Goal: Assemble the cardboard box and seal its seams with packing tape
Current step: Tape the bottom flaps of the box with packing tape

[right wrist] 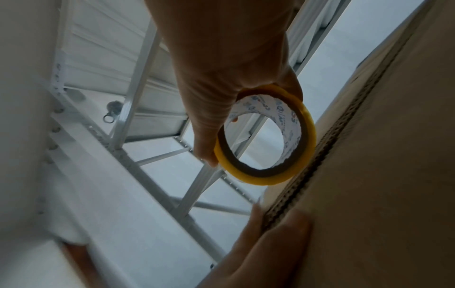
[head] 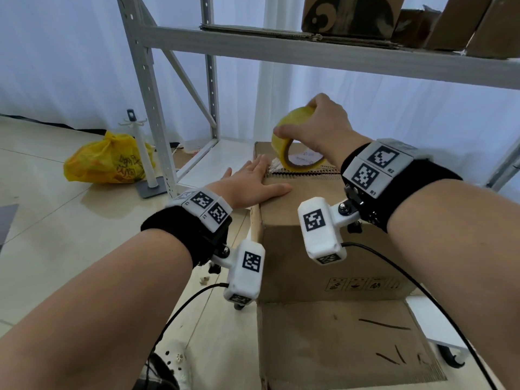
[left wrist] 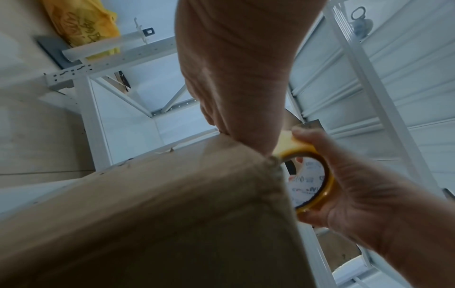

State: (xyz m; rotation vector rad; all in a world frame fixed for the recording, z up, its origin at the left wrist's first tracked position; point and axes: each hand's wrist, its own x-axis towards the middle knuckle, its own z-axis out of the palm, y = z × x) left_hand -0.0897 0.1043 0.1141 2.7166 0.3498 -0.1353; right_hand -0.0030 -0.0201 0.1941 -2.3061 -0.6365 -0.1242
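Observation:
A brown cardboard box (head: 309,209) stands on the floor in front of me, its top flaps folded down to a centre seam (head: 304,171). My left hand (head: 253,178) lies flat with straight fingers on the top's left end, pressing beside the seam. My right hand (head: 318,122) grips a yellow roll of packing tape (head: 289,142) from above, standing it on edge on the seam. In the left wrist view the tape roll (left wrist: 312,175) sits just past the box corner (left wrist: 172,204). The right wrist view shows the tape roll (right wrist: 265,136) against the corrugated flap edge (right wrist: 327,152).
A grey metal shelving rack (head: 309,49) rises right behind the box, with cardboard boxes (head: 351,15) on its shelf. A yellow plastic bag (head: 109,159) and a white stand (head: 143,153) are on the tiled floor to the left. A loose box flap (head: 346,342) lies toward me.

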